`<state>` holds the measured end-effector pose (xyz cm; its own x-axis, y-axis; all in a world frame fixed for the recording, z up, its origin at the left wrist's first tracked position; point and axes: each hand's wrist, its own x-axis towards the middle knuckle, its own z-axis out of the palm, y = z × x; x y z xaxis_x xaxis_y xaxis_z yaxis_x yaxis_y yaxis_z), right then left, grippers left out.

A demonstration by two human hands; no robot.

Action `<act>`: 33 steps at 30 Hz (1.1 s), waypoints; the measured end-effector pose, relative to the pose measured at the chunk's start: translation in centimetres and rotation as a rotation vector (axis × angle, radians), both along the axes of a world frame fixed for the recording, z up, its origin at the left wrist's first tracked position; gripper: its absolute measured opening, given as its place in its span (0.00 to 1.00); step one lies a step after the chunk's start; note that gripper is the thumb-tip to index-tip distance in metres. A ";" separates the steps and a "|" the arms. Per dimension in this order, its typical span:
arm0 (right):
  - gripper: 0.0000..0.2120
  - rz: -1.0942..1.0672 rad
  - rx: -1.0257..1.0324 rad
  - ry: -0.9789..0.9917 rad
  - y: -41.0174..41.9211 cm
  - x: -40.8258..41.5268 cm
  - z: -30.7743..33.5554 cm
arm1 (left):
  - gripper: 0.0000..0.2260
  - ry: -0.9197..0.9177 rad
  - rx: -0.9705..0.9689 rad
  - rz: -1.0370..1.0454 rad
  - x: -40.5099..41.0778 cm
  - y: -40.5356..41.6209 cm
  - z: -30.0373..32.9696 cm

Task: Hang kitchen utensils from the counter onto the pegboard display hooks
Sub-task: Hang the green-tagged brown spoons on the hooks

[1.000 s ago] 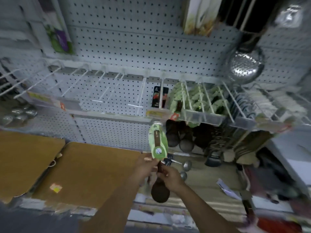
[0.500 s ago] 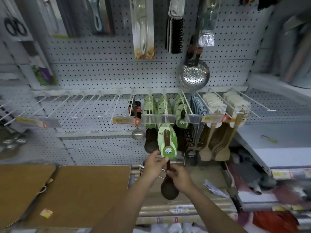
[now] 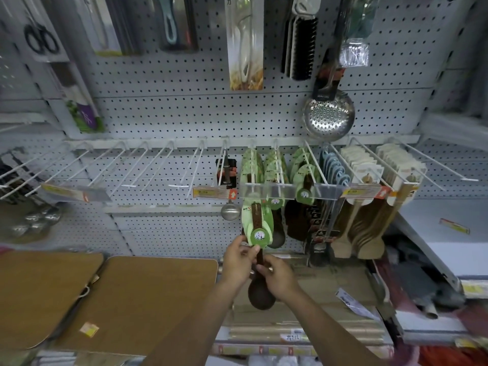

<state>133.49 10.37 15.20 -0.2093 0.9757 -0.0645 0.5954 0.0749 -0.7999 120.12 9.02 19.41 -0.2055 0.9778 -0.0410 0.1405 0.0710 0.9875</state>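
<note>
Facing the grey perforated pegboard wall (image 3: 184,112), I see it fill most of the view, with a row of long white wire hooks (image 3: 148,165) jutting out across its middle; the hooks to the left are bare, those to the right are loaded. Below on the left lie two brown wooden boards with rounded corners (image 3: 137,294), side by side on the desk, a small yellow sticker on the nearer one. High on the right hangs a round perforated steel skimmer (image 3: 328,118), and under it pale wooden spatulas on cream cards (image 3: 369,207) crowd the right-hand hooks. In the centre, packs of dark spoons on green backing cards (image 3: 274,170) hang behind a clear plastic price strip (image 3: 287,191), with a small steel ladle (image 3: 230,212) dangling just to their left. I hold the dark brown wooden spoon on its green card (image 3: 257,225) upright, just below that strip and in front of the hanging packs, its round bowl hanging down between my wrists. My left hand (image 3: 237,260) pinches the lower edge of the card with curled fingers, thumb on the green round label. My right hand (image 3: 277,276) grips the spoon's handle just beneath, fingers wrapped round it.
</note>
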 end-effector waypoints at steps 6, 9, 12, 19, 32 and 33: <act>0.05 -0.004 0.002 -0.073 0.5 -0.5 -1.4 | 0.10 0.006 -0.003 0.000 -0.6 0.8 -1.5; 0.02 -0.026 -0.012 -0.083 1.1 -1.0 -1.7 | 0.10 0.008 -0.006 0.001 -1.0 1.6 -1.5; 0.06 -0.039 -0.014 -0.045 2.3 -1.8 -0.7 | 0.09 0.029 -0.030 0.011 -1.4 3.4 -0.9; 0.08 -0.105 -0.024 -0.065 7.6 -2.9 1.3 | 0.08 -0.025 -0.087 0.033 -2.0 9.8 0.9; 0.10 -0.066 -0.141 -0.281 6.7 0.2 -0.7 | 0.15 0.166 -0.205 0.073 -4.4 10.6 -2.0; 0.09 -0.054 -0.151 -0.307 6.0 0.8 -1.0 | 0.14 0.230 -0.222 0.072 -4.5 9.8 -2.3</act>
<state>134.31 16.40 14.16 -0.1063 0.9594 -0.2614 0.8098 -0.0690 -0.5827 115.58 18.86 17.09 -0.3022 0.9328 -0.1962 0.3454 0.2990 0.8896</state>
